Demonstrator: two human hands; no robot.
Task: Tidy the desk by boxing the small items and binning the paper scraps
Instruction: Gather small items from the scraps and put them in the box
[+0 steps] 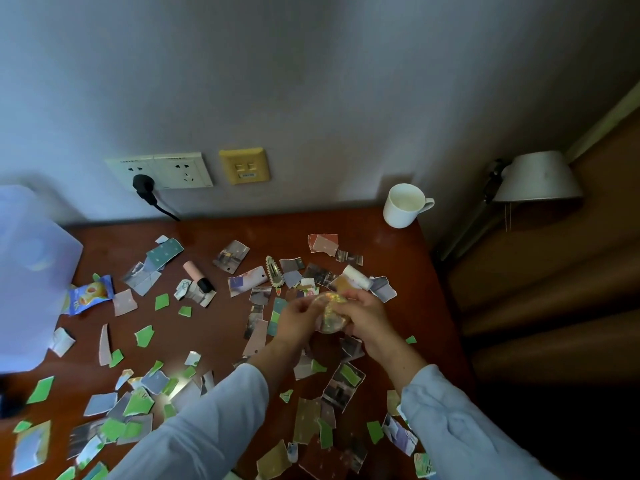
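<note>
Fingers [313, 304] of left hand [294, 315] and right hand [363, 311] pinched on shiny disc [330, 315], raised above desk [225, 327], right of centre. Scraps [143, 336] scattered throughout. Tube [199, 276], clip [273, 270] farther left.

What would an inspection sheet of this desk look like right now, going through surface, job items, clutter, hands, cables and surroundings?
Surface: wooden desk, littered.
Job's things: paper scraps all over; hair clip, pink tube, white tube; no box or bin seen.
Clutter: snack packet, white mug, translucent container.
Grippers: left hand and right hand together hold a shiny round item.
Cables: black plug in wall socket.
Surroundings: lamp, yellow wall plate.
</note>
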